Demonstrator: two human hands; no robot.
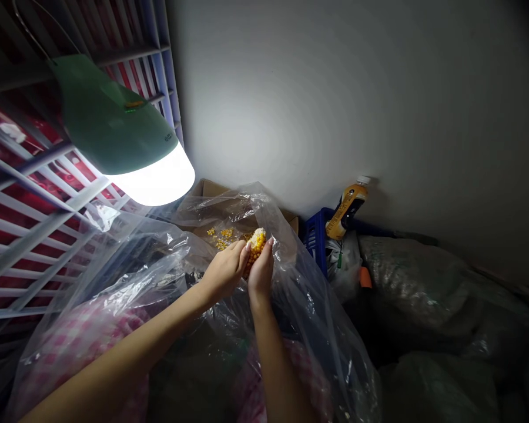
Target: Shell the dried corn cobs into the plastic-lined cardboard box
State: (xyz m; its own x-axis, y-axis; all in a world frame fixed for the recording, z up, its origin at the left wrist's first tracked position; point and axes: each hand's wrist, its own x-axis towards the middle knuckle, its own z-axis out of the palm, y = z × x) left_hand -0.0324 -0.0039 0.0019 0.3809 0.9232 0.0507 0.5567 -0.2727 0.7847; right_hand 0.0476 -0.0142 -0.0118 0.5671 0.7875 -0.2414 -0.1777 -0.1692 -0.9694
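Note:
A yellow corn cob point(257, 242) is held between my two hands, tilted with its pale, bare tip upward. My left hand point(227, 265) grips its left side, fingers curled and thumb against the kernels. On the other side my right hand point(261, 271) wraps round the cob, thumb near the top. Behind the hands, loose yellow kernels point(224, 237) lie in a large clear plastic bag point(308, 294), spread over my lap and into a cardboard box point(211, 189). The lower end of the cob is hidden by my hands.
A lit green lamp point(114, 117) hangs at upper left before a slatted plastic crate point(39, 223). To the right stand a blue basket point(316, 238) and a leaning drink bottle point(347, 207). Full dark sacks point(432, 288) fill the right side, below a pale wall point(335, 88).

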